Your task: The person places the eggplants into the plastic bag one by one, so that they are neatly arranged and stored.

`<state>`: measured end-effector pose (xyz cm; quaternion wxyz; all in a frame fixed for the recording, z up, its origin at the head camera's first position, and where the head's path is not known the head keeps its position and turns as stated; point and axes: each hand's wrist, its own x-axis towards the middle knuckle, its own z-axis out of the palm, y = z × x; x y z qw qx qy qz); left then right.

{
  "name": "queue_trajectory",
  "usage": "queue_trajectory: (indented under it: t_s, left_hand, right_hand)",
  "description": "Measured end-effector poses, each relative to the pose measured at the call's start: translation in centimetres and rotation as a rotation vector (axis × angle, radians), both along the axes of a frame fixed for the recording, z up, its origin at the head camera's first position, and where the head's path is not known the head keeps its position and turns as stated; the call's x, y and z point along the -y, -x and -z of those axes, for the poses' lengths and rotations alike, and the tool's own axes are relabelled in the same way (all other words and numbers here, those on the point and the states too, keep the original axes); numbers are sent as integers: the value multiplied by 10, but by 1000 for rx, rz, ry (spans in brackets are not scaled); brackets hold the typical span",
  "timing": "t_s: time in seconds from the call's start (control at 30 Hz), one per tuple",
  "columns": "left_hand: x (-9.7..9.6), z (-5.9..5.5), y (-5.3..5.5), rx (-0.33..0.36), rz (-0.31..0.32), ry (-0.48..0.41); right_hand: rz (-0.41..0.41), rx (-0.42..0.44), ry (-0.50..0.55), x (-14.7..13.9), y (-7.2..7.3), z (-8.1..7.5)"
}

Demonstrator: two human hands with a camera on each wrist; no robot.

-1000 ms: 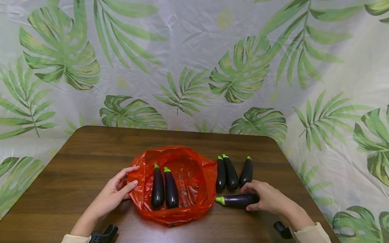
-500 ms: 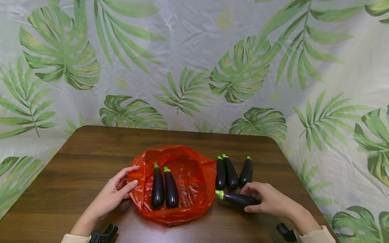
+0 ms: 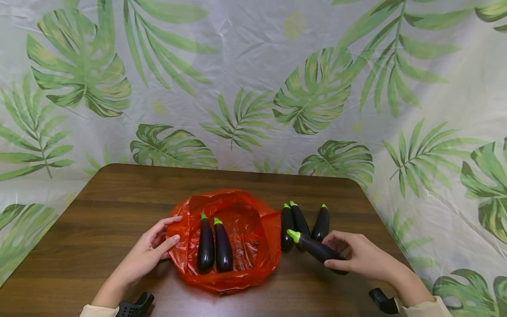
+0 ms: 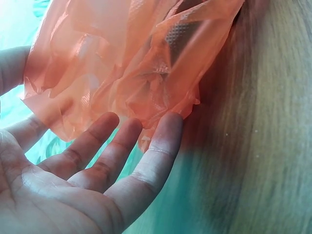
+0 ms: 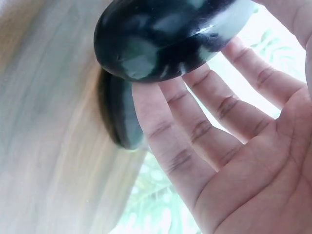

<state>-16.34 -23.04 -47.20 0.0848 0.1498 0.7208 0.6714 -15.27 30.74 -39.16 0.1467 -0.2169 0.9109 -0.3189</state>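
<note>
In the head view, my right hand point(image 3: 358, 255) grips an eggplant point(image 3: 317, 248) near its blunt end, its green stem pointing up and left. The held eggplant point(image 5: 161, 39) fills the top of the right wrist view, my fingers along its underside. A red plastic bag point(image 3: 186, 275) lies wide-mouthed on the table with two eggplants point(image 3: 205, 246) side by side inside. My left hand point(image 3: 144, 253) holds the bag's left side, thumb and index fingertips over the rim. The left wrist view shows the other fingers point(image 4: 161, 141) against the outside of the translucent plastic point(image 4: 97, 63).
Three more eggplants point(image 3: 321, 222) lie on the wooden table point(image 3: 119, 198) right of the bag, stems to the back; the held one partly covers them in the head view. A leaf-patterned cloth point(image 3: 253, 66) hangs behind the table.
My right hand has raised the eggplant off the table, moved slightly right and back, and tilted its stem end up over the other eggplants. The left hand stays at the bag.
</note>
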Motion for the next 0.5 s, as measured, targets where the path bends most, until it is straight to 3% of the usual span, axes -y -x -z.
queue_trajectory:
  t_s: [0.3, 0.5]
  left_hand:
    - [1, 1, 0, -5, 4, -3]
    - [0, 1, 0, -13, 8, -9]
  right_hand:
    - [33, -89, 45, 5, -2, -18]
    - [110, -124, 47, 16, -2, -31]
